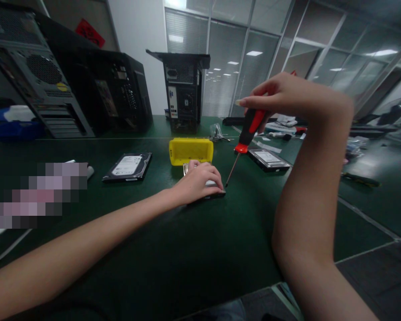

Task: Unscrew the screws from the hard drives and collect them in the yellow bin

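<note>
A hard drive point(217, 195) lies on the green table, mostly covered by my left hand point(200, 180), whose fingers are bent over its top and hold its right edge. My right hand point(270, 98) is raised above and to the right, gripping the handle of a red and black screwdriver point(249, 129). The screwdriver slants down to the left. Its tip is close to the drive's right corner; whether they touch I cannot tell. Just behind the drive stands a yellow plastic bin point(191, 151).
Other hard drives lie to the left point(128, 167) and right point(269, 159). Computer cases stand at the far left point(50, 80), beside it point(120, 93) and at the back middle point(183, 93). A clear bag point(216, 130) sits behind the bin. Part of the left side is pixelated.
</note>
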Demonstrator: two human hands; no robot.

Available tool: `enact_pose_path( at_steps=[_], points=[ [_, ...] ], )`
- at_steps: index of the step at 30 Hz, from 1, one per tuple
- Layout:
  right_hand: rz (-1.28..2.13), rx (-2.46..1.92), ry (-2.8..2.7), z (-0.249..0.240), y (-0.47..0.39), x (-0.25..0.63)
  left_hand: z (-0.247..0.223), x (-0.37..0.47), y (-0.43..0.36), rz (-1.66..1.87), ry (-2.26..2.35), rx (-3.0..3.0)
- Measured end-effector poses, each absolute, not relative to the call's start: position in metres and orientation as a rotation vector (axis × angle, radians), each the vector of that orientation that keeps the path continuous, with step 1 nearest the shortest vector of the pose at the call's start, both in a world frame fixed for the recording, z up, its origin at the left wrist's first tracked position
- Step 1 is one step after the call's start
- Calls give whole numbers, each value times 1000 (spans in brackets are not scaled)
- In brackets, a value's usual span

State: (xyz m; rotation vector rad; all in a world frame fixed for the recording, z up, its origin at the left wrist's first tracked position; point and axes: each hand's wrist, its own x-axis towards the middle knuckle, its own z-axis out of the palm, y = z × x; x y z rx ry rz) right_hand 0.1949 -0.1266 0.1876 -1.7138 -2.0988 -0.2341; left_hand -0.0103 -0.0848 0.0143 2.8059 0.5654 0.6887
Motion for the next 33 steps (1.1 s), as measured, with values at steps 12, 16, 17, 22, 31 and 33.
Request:
enact_pose_path(
  at_steps=[12,16,17,22,31,33],
  points=[
    [-208,-1738,-2086,187,-128,195,19,-5,-82,892,663,2461],
    [-183,-1747,-2079,187,-128,194,15,-4,-80,886,754,2286],
    [-188,-1744,-2080,187,-128,194,14,-4,-79,871,776,2262],
    [-199,-1748,-2083,187,-128,194,13,-2,-78,790,754,2223],
    [-143,-1741,-2080,188,-129,198,20,-4,-86,706,679,2717],
    [-141,-1783,-2054,190,-132,202,23,-3,-92,630,671,2821]
  ],
)
